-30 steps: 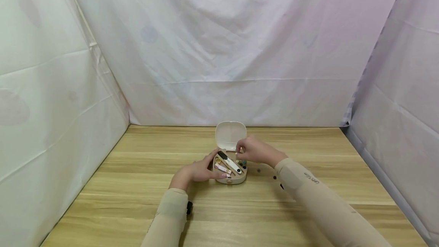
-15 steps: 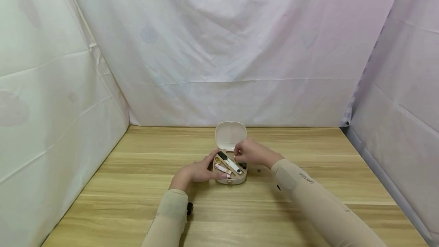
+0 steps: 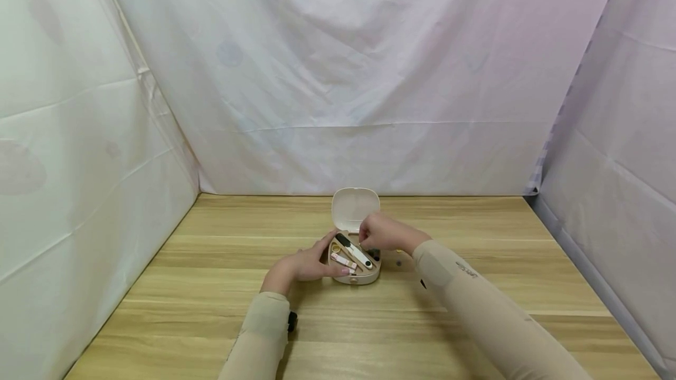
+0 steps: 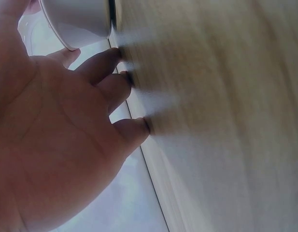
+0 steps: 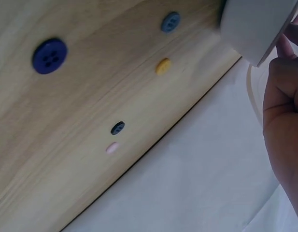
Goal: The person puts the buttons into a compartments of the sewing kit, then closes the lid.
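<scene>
Sewing box [image 3: 365, 279], lid [image 3: 355, 207] open, is gripped by the left hand [image 3: 306, 264], apparently for steadiness, while the right hand [image 3: 389, 232] bends over it, its grasp hidden.

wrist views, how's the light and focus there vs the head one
Left wrist: dim, table grain blurry, pale glare near the fingertips; right wrist: also dim, yet the dark blue button shows its holes; head: brighter, soft shadows beside the sleeves, but the box too small for fine detail.
</scene>
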Demonstrator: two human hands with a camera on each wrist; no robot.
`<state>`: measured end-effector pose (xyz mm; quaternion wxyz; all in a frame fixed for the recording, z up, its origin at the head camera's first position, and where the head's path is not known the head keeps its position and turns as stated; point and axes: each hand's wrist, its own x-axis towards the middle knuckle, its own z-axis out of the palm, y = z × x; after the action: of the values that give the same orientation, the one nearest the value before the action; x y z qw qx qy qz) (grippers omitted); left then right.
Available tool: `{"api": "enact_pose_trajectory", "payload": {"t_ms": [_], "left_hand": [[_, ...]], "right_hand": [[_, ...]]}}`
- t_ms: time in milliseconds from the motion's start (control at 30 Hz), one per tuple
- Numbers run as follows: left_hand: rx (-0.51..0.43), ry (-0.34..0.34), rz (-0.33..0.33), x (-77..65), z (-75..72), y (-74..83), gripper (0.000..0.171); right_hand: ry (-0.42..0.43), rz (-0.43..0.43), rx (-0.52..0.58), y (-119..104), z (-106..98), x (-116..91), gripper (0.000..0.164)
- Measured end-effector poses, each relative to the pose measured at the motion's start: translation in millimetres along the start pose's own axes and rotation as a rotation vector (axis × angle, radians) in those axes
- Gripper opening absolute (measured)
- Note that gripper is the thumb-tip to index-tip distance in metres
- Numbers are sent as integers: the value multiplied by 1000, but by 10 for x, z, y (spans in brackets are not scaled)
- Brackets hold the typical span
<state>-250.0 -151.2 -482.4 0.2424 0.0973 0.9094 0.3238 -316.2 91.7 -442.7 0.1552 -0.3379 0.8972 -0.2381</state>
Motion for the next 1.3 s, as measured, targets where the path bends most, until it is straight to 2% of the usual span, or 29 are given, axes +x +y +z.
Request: {"api": "enact_pose_trajectory", "payload": {"t_ms": [200,367,700,900,1067,1167,1300], "left_hand": [[-31,8,24,-85,-40,85,114],[-30,1,15,-91,-30,84,115],[-37,22,24,-146,-28,132,107],[-36,25,31,-142,-29,133,108],[-34,21,28,-135,-23,126,108],[-40,19,22,-134,-22,124,108],[-50,19,17,-141,-35,123,108]], "right_hand": [[-22,44,20,-30,-35,46,13],[-33,77,39,-15,-39,70,14],[-21,59,20,-36,-68,27,10],[8,28,41,-64,-189,-30,9],[46,36,-29,-59,-343,-84,9],[63,40,-73,-13,-433,-135,9],[75,61,-66,101,-536,-215,10]]}}
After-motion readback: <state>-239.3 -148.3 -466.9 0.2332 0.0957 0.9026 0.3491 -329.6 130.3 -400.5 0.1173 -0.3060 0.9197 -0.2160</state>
